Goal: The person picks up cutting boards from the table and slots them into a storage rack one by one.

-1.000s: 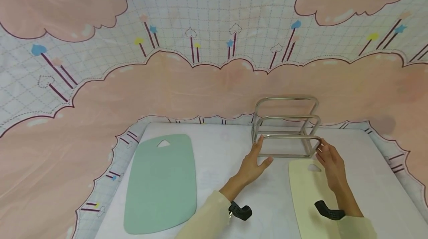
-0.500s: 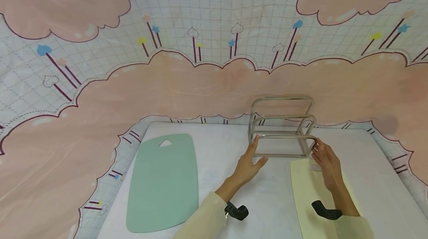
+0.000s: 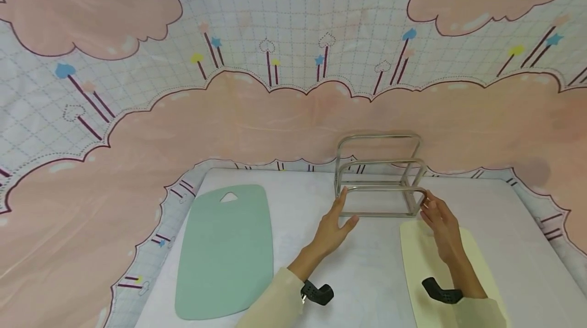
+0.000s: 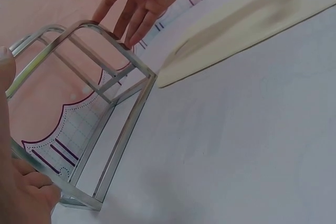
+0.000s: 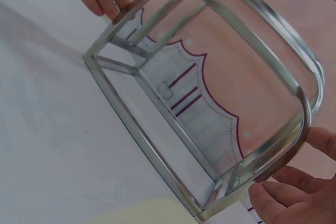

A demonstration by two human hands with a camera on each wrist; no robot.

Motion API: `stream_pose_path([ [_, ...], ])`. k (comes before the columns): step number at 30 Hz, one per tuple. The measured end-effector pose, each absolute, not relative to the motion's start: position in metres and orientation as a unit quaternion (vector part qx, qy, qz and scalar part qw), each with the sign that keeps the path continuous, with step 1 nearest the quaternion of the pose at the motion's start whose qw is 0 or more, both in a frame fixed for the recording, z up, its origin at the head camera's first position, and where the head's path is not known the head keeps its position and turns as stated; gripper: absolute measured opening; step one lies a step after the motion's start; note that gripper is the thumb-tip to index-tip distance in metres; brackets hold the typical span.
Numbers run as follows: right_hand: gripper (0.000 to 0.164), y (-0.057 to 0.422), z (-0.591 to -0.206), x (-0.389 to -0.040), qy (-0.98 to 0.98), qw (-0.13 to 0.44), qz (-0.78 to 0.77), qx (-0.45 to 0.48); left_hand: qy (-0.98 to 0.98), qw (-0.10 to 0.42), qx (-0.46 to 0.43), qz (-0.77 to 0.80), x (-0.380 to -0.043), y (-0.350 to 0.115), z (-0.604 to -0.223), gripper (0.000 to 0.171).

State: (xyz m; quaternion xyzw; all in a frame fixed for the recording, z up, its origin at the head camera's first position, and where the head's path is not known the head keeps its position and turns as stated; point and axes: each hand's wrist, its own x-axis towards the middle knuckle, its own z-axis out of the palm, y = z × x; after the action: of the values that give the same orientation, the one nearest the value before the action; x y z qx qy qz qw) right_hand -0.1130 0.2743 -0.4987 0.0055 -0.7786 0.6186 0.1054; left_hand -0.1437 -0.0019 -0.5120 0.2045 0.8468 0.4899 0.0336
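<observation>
A metal rack (image 3: 378, 175) of 3 arched wire loops stands upright on the white table (image 3: 302, 206), toward its far edge and right of the middle. The left hand (image 3: 331, 223) lies against the rack's left end with fingers nearly straight, fingertips touching the nearest loop and thumb spread to the right; it clasps nothing. The right hand (image 3: 439, 223) is at the rack's right end, its fingers (image 5: 294, 192) bent around the curve of the nearest loop and gripping it at the near right corner. This hand reaches over the far end of a pale yellow cutting board (image 3: 415, 262), which lies flat just near of the rack. A green cutting board (image 3: 224, 251) lies flat well apart to the left, handle hole at its far end
</observation>
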Motion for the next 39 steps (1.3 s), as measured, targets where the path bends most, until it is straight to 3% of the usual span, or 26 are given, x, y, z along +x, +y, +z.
stream_pose_path([
  [13, 0.049, 0.258, -0.501, -0.116, -0.733, 0.11, 0.671, 0.028, 0.842, 0.025, 0.201, 0.5, -0.144, -0.021, -0.512, 0.072],
  [39, 0.05, 0.222, -0.499, -0.122, -0.74, 0.054, 0.669, 0.052, 0.841, -0.025, 0.176, 0.511, -0.141, -0.058, -0.515, 0.07],
])
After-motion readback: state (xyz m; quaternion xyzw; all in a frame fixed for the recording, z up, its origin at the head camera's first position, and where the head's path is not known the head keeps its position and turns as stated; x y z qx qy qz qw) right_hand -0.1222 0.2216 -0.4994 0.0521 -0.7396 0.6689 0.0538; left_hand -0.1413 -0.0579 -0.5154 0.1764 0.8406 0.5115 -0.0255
